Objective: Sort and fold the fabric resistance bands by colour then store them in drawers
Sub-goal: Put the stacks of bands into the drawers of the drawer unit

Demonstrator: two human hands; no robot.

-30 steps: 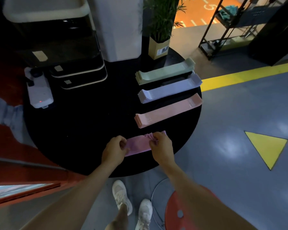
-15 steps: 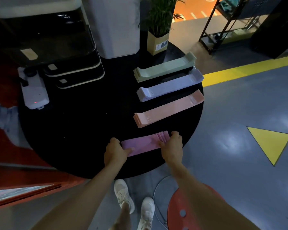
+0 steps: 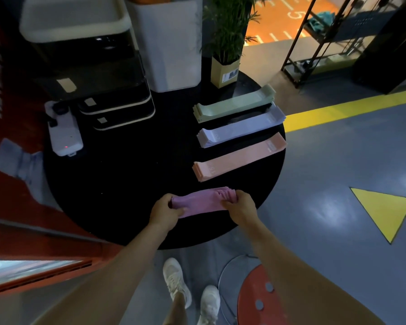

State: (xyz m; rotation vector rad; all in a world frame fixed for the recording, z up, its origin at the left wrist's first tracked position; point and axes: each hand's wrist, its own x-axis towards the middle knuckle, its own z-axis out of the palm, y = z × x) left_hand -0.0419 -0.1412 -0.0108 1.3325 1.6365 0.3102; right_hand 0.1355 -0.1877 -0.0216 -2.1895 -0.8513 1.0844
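A stack of purple-pink bands [image 3: 201,202] lies near the front edge of the round black table [image 3: 117,184]. My left hand [image 3: 163,211] grips its left end and my right hand [image 3: 240,206] grips its bunched right end. Behind it lie three flat stacks side by side: peach bands [image 3: 239,157], lavender bands [image 3: 240,127] and pale green bands [image 3: 234,104]. The dark drawer unit [image 3: 85,55] stands at the table's back left, with two shallow drawers [image 3: 120,111] at its foot.
A white device [image 3: 63,134] with a red light sits at the left. A white bin [image 3: 169,41] and a potted plant [image 3: 225,55] stand at the back. A red stool [image 3: 258,299] is by my feet. A metal rack [image 3: 333,38] stands far right.
My hands spread apart along the purple-pink stack, then drew a little closer again, the right end now bunched. The camera tilted slightly; the other stacks did not move.
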